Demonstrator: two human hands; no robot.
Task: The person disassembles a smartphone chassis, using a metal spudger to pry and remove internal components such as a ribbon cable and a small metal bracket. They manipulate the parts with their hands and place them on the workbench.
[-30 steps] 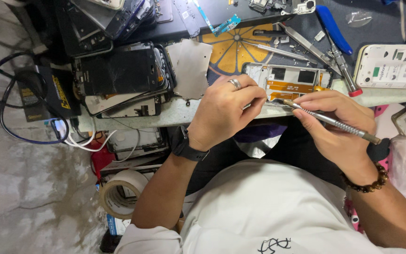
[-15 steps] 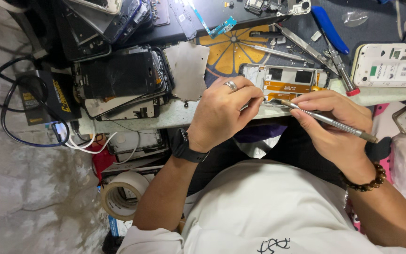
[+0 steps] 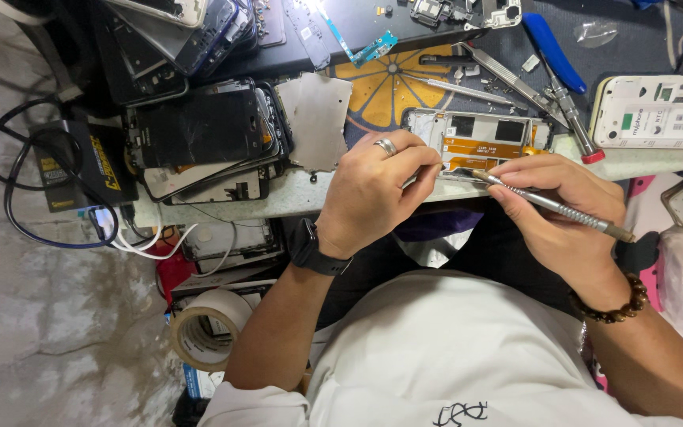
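We see our left hand [image 3: 373,194], a ring on one finger and a black watch at the wrist, curled over the near edge of the desk [image 3: 278,202] at the centre of the frame. Its fingertips are closed down on the lower left corner of an opened phone frame [image 3: 480,138], which lies flat just above the middle of the frame, its orange flex cable and dark cut-outs facing up.

Our right hand [image 3: 567,213], with a beaded bracelet at the wrist, is closed around a slim metal screwdriver [image 3: 551,204] in a pen-like grip. The tool slants from the right of the frame up toward the centre, and its tip sits at the lower edge of the phone frame, just beside our left fingertips.

Above the phone frame, in the upper middle, a round orange mat [image 3: 389,83] lies under loose tools, among them a pair of tweezers [image 3: 507,75]. A blue-handled tool [image 3: 551,43] slants across the upper right, and a white phone back [image 3: 658,111] rests at the right edge. A bare metal plate [image 3: 316,119] lies just left of our left hand, next to a stack of dark phone screens [image 3: 199,130] in the upper left. A black charger box [image 3: 81,170] with looping cables sits at the left, and a roll of tape [image 3: 207,328] lies below the desk in the lower left.
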